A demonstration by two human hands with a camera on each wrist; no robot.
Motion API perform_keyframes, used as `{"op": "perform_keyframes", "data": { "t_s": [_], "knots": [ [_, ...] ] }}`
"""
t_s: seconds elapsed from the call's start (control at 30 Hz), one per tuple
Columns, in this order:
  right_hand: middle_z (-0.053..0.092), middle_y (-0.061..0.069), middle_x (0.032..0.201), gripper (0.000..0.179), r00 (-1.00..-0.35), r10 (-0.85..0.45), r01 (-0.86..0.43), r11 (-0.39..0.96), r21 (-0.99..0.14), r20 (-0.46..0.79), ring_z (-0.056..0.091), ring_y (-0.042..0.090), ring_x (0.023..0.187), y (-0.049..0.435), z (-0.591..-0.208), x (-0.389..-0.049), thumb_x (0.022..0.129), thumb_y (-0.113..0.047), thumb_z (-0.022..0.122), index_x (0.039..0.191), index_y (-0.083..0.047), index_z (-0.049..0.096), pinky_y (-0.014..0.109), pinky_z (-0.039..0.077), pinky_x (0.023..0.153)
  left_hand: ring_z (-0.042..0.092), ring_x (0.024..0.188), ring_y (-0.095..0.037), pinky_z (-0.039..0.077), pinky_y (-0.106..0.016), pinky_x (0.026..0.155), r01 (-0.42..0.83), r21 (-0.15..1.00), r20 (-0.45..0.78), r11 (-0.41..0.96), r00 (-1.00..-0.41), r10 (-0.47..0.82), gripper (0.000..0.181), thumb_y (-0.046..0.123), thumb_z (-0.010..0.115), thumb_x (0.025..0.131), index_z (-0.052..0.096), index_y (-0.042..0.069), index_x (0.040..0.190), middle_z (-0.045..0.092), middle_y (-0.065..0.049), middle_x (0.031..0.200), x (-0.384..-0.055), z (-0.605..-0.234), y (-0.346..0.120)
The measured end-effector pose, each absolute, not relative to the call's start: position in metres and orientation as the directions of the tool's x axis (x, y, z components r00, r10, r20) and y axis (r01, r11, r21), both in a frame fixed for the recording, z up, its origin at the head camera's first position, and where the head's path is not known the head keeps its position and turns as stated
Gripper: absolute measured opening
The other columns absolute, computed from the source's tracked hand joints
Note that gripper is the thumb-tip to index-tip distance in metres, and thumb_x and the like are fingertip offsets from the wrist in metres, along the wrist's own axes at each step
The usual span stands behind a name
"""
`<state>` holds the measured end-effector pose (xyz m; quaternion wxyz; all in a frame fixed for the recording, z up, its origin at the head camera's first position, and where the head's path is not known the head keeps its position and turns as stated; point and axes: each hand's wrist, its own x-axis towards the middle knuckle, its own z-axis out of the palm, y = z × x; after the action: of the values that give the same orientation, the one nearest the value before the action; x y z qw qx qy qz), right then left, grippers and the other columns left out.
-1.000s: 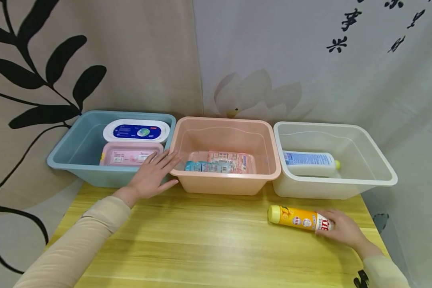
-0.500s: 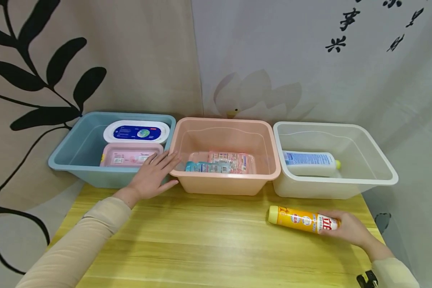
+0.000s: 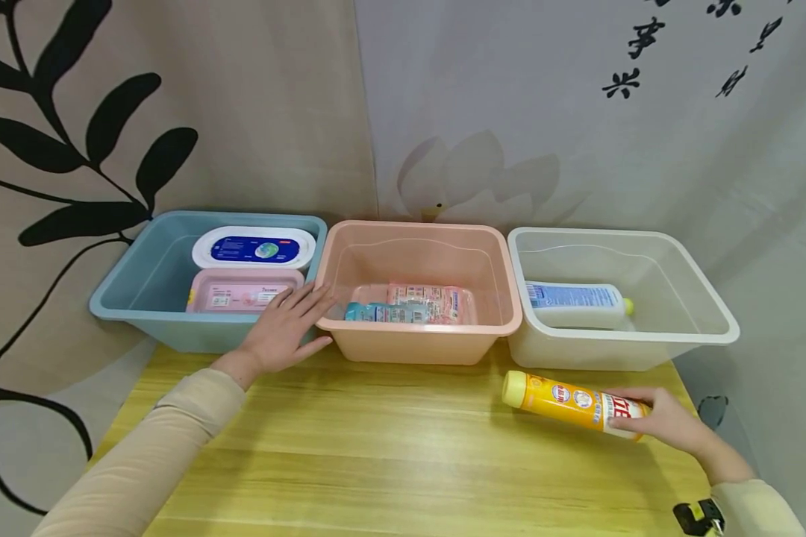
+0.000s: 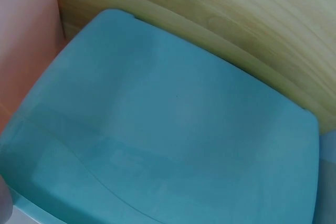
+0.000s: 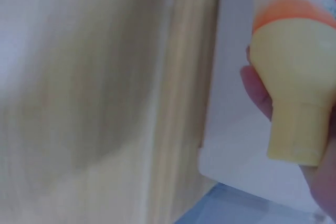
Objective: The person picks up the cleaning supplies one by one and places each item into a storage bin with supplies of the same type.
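My right hand (image 3: 665,421) grips the right end of an orange-yellow bottle (image 3: 564,401), thumb on the near side and fingers on the far side. The bottle is tilted above the table in front of the white tub (image 3: 618,354), its pale yellow end (image 3: 513,388) pointing left. In the right wrist view, a tapered yellow end (image 5: 294,61) shows close up, with fingertips behind it. My left hand (image 3: 285,328) rests with straight, spread fingers where the blue tub (image 3: 175,328) meets the pink tub (image 3: 416,347). The left wrist view shows mostly the blue tub's outside (image 4: 168,108).
Inside the blue tub lie a white pack (image 3: 255,247) with a blue label and a pink pack (image 3: 242,291). The pink tub holds a pink package (image 3: 430,298) and a small blue one (image 3: 383,312). A white bottle (image 3: 578,306) lies in the white tub on the wooden table (image 3: 376,447).
My right hand has moved right and raised the bottle, which has turned slightly in the grip, its pale yellow end tipping up. The left hand has stayed in place.
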<state>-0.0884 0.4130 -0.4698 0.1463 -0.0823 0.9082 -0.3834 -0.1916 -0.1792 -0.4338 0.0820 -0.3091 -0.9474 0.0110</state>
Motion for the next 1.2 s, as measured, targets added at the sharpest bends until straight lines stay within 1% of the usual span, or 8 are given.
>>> {"op": "perform_keyframes", "data": {
  "t_s": [0.1,0.23,0.37,0.53,0.7,0.83,0.93,1.2],
  "knots": [
    [0.063,-0.011,0.091,0.04,-0.937,-0.302,-0.071,0.66,-0.748,-0.177,0.052,0.0,0.075,0.417,-0.46,-0.088,0.082,-0.01,0.07,0.118,0.004,0.061,0.022,0.049,0.059,0.023,0.141,-0.033,0.021,-0.052,0.113,0.587,-0.07,0.156,0.807,-0.792,0.59,0.07,0.048,0.052,0.09,0.028,0.016,0.148,0.028,-0.008,0.154,-0.192,-0.434,-0.179],
    [0.062,-0.017,0.09,0.036,-0.924,-0.359,-0.125,0.611,-0.782,-0.133,0.054,0.001,0.074,0.421,-0.447,-0.089,0.083,-0.004,0.067,0.118,-0.007,0.064,0.023,0.051,0.056,0.023,0.141,-0.033,0.021,-0.052,0.113,0.587,-0.065,0.155,0.807,-0.793,0.589,0.07,0.047,0.053,0.09,0.029,0.016,0.148,0.028,-0.009,0.154,-0.191,-0.434,-0.179],
    [0.063,-0.019,0.09,0.042,-0.923,-0.375,-0.163,0.581,-0.798,-0.085,0.054,0.001,0.073,0.424,-0.436,-0.089,0.082,0.002,0.066,0.117,-0.021,0.066,0.024,0.05,0.053,0.023,0.142,-0.033,0.021,-0.052,0.114,0.583,-0.06,0.152,0.81,-0.797,0.585,0.07,0.047,0.052,0.09,0.029,0.016,0.148,0.028,-0.009,0.154,-0.191,-0.434,-0.18],
    [0.063,-0.02,0.091,0.055,-0.926,-0.378,-0.217,0.532,-0.819,0.0,0.055,0.002,0.072,0.426,-0.423,-0.089,0.079,0.009,0.064,0.116,-0.032,0.064,0.024,0.051,0.05,0.023,0.142,-0.032,0.021,-0.052,0.114,0.581,-0.072,0.148,0.81,-0.797,0.585,0.07,0.049,0.05,0.091,0.028,0.016,0.148,0.028,-0.008,0.154,-0.19,-0.434,-0.18],
    [0.064,-0.022,0.092,0.063,-0.914,-0.395,-0.297,0.498,-0.815,0.092,0.055,0.0,0.071,0.428,-0.408,-0.094,0.077,0.015,0.062,0.116,-0.035,0.063,0.023,0.049,0.047,0.024,0.141,-0.033,0.022,-0.052,0.113,0.586,-0.071,0.161,0.807,-0.792,0.589,0.07,0.047,0.054,0.09,0.03,0.015,0.148,0.029,-0.009,0.153,-0.19,-0.434,-0.179],
    [0.065,-0.021,0.094,0.064,-0.91,-0.397,-0.313,0.468,-0.826,0.12,0.056,0.0,0.073,0.431,-0.397,-0.1,0.077,0.018,0.059,0.119,-0.03,0.063,0.023,0.05,0.047,0.024,0.141,-0.033,0.022,-0.052,0.113,0.583,-0.063,0.16,0.81,-0.795,0.585,0.07,0.046,0.055,0.089,0.031,0.015,0.147,0.029,-0.009,0.153,-0.19,-0.434,-0.179],
    [0.065,-0.021,0.097,0.063,-0.91,-0.396,-0.311,0.46,-0.832,0.122,0.057,0.0,0.074,0.434,-0.39,-0.104,0.077,0.019,0.058,0.12,-0.026,0.064,0.024,0.051,0.048,0.023,0.141,-0.032,0.022,-0.052,0.113,0.581,-0.062,0.158,0.811,-0.797,0.583,0.07,0.046,0.055,0.089,0.031,0.015,0.147,0.029,-0.009,0.153,-0.189,-0.434,-0.179],
    [0.066,-0.02,0.096,0.061,-0.927,-0.365,-0.263,0.488,-0.832,0.079,0.058,0.002,0.073,0.438,-0.371,-0.119,0.081,0.016,0.056,0.119,-0.029,0.063,0.023,0.052,0.051,0.024,0.141,-0.032,0.023,-0.052,0.113,0.588,-0.066,0.169,0.806,-0.79,0.59,0.071,0.046,0.056,0.088,0.031,0.015,0.147,0.028,-0.009,0.154,-0.19,-0.435,-0.179]
  ]
}}
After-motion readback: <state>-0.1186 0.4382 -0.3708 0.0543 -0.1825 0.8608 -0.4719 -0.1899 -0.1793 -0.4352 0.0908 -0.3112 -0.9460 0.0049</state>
